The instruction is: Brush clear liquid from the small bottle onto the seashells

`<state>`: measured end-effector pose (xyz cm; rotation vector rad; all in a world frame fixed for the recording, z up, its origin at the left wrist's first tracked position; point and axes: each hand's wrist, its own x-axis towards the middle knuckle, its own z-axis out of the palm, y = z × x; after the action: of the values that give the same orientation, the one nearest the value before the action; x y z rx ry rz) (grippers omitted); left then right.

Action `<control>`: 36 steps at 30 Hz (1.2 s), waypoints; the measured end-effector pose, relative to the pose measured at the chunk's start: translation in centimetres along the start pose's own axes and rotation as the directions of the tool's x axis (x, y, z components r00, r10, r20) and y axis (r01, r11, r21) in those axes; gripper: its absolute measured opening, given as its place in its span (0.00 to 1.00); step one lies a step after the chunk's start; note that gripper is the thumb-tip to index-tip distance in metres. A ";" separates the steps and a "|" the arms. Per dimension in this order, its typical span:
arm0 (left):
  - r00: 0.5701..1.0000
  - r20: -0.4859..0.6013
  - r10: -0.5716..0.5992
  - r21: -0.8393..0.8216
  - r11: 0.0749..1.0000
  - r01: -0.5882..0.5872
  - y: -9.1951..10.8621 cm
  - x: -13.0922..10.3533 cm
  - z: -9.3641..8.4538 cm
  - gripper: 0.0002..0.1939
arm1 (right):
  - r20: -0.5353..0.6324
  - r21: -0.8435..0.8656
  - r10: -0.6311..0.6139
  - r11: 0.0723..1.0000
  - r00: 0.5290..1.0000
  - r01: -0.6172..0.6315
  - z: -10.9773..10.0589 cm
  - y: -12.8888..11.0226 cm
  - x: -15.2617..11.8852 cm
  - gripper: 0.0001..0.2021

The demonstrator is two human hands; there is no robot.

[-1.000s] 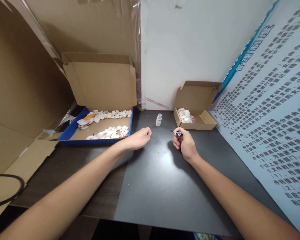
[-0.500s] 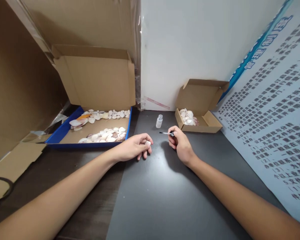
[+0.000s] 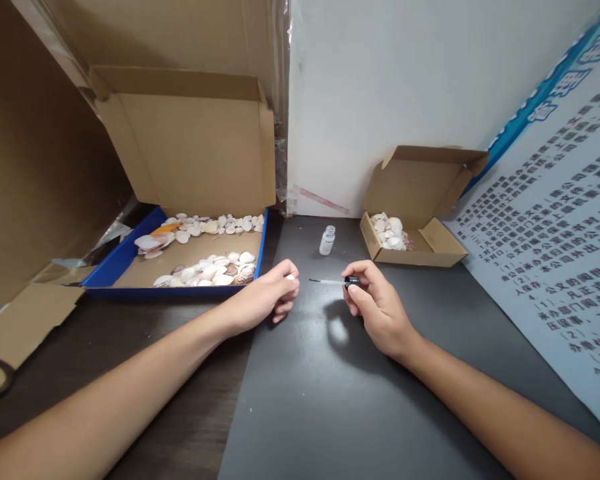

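Between the thumb and fingers of my left hand (image 3: 266, 297) a small white shell (image 3: 291, 278) is pinched, mostly covered by the fingers. My right hand (image 3: 380, 308) grips the dark cap of a small brush (image 3: 330, 282); its thin stem points left, with the dark tip a short gap from the shell. Behind the brush, a small clear glass bottle (image 3: 327, 241) with a white label stands uncapped on the grey tabletop (image 3: 300, 400).
On the left, a blue-sided cardboard box (image 3: 145, 291) with a raised lid holds many shells in two rows. A smaller open cardboard box (image 3: 420, 256) at the back right holds white shells. A printed poster (image 3: 555, 247) leans along the right side.
My right hand has turned and come slightly nearer, the brush still pointing at the left hand. The left fingers have closed more around the shell. The view has shifted a little.
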<state>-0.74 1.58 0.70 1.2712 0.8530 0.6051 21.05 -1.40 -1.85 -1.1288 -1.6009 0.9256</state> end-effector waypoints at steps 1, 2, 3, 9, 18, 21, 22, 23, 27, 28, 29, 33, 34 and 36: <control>1.000 0.003 -0.011 -0.032 0.999 0.011 0.0 0.0 0.0 0.08 | 0.000 -0.002 -0.018 1.000 1.000 0.018 0.0 0.0 -0.1 0.05; 1.000 0.015 -0.027 -0.058 0.998 0.028 0.0 -0.1 0.0 0.07 | -0.002 0.000 -0.034 0.999 0.999 0.034 0.1 0.0 -0.2 0.05; 0.998 0.033 -0.046 -0.075 0.996 0.049 0.0 -0.1 0.0 0.06 | -0.004 0.002 -0.046 0.999 0.999 0.046 0.1 0.0 -0.3 0.05; 0.997 0.004 -0.071 -0.004 0.997 0.071 0.0 -0.3 0.5 0.06 | 0.017 -0.078 -0.116 0.990 0.993 0.116 0.3 -0.5 -0.7 0.07; 0.999 0.038 0.004 -0.005 1.000 -0.004 -0.8 0.2 -0.1 0.13 | 0.034 -0.232 -0.156 0.960 0.987 0.160 0.4 -1.0 -0.5 0.08; 0.999 0.040 -0.002 0.018 1.000 0.001 -0.8 0.2 -0.2 0.13 | 0.050 -0.253 -0.191 0.947 0.980 0.197 0.4 -0.9 -0.5 0.09; 0.999 0.041 -0.001 0.023 1.000 0.000 -0.8 0.2 -0.2 0.13 | 0.053 -0.258 -0.203 0.943 0.978 0.210 0.4 -0.9 -0.5 0.09; 0.999 0.044 -0.001 0.026 1.000 0.000 -0.7 0.1 -0.1 0.12 | 0.056 -0.262 -0.215 0.939 0.975 0.222 0.4 -0.9 -0.5 0.09; 0.999 0.051 -0.012 0.012 1.000 0.012 -0.4 0.1 0.0 0.10 | 0.051 -0.284 -0.251 0.924 0.967 0.255 0.5 -0.9 -0.4 0.09; 0.999 0.051 -0.016 0.008 1.000 0.015 -0.4 0.1 0.0 0.10 | 0.044 -0.293 -0.258 0.920 0.965 0.259 0.5 -1.0 -0.4 0.09; 0.999 0.049 -0.018 0.005 1.000 0.018 -0.4 0.1 0.0 0.10 | 0.035 -0.304 -0.265 0.916 0.964 0.263 0.5 -1.0 -0.4 0.09; 0.998 0.041 -0.041 0.008 0.999 0.040 -0.2 0.0 0.0 0.11 | -0.016 -0.332 -0.289 0.905 0.957 0.268 0.4 -1.0 -0.4 0.09; 0.998 0.039 -0.047 0.011 0.999 0.046 -0.2 0.0 0.0 0.11 | -0.025 -0.324 -0.296 0.906 0.955 0.273 0.4 -1.0 -0.5 0.09; 0.998 0.032 -0.053 0.022 0.998 0.053 -0.1 0.0 0.0 0.12 | -0.024 -0.298 -0.308 0.910 0.951 0.287 0.4 -0.9 -0.5 0.09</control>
<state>-0.77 1.52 0.59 1.2705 0.8650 0.5330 20.49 -2.21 -1.24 -1.0599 -1.8296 0.4535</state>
